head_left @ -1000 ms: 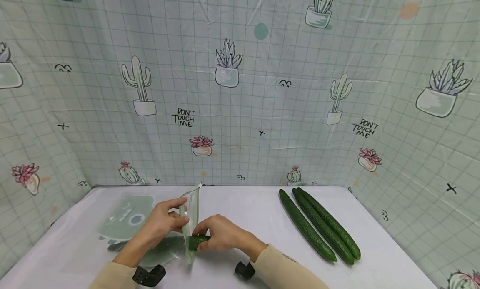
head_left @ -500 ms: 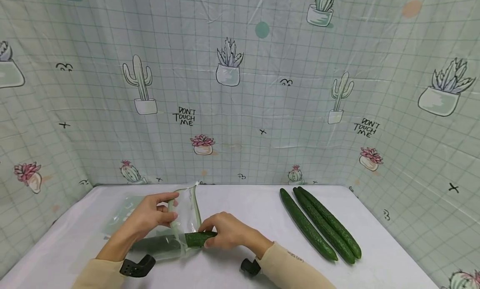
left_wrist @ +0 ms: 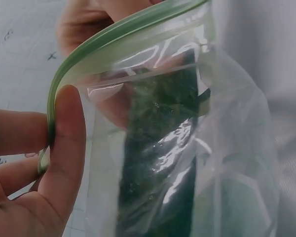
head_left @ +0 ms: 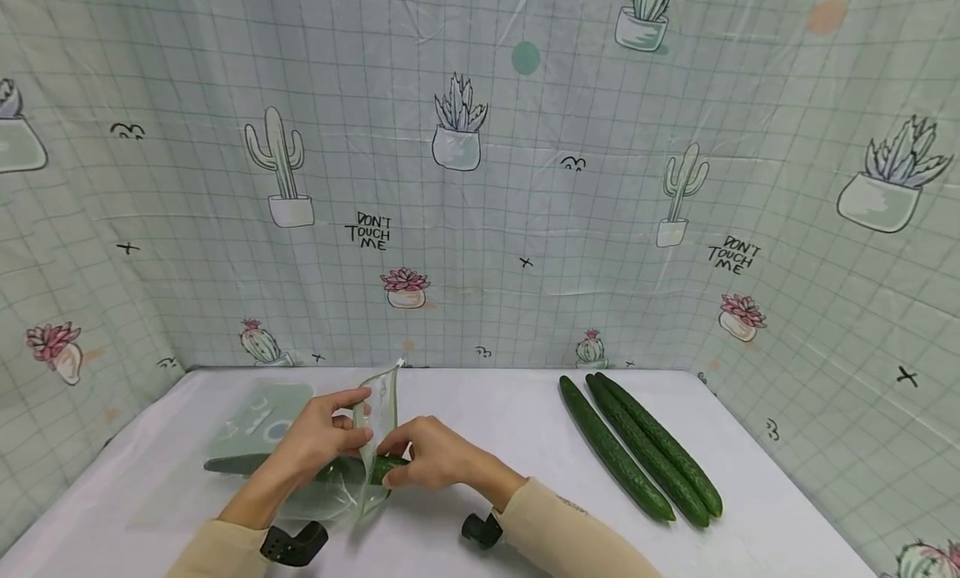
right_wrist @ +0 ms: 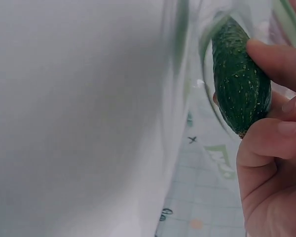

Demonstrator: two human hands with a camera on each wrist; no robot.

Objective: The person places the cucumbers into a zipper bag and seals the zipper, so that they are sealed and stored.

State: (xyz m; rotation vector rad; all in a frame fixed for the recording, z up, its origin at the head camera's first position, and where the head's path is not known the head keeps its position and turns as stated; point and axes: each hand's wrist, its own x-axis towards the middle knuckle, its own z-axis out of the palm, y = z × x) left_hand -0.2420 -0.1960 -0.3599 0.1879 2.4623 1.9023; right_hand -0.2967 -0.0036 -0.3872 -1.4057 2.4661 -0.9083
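1. The left hand [head_left: 318,436] is nearly closed, its thumb and fingers pinching the green-edged mouth of the clear bag [head_left: 382,403].
2. The right hand [head_left: 431,453] is partly closed, thumb and fingers curled round one end of a cucumber [right_wrist: 241,79].
3. That cucumber lies mostly inside the bag, its held end at the mouth, below the left fingertips.
4. Both forearms slant inward over the tabletop [head_left: 487,403], hands close together.
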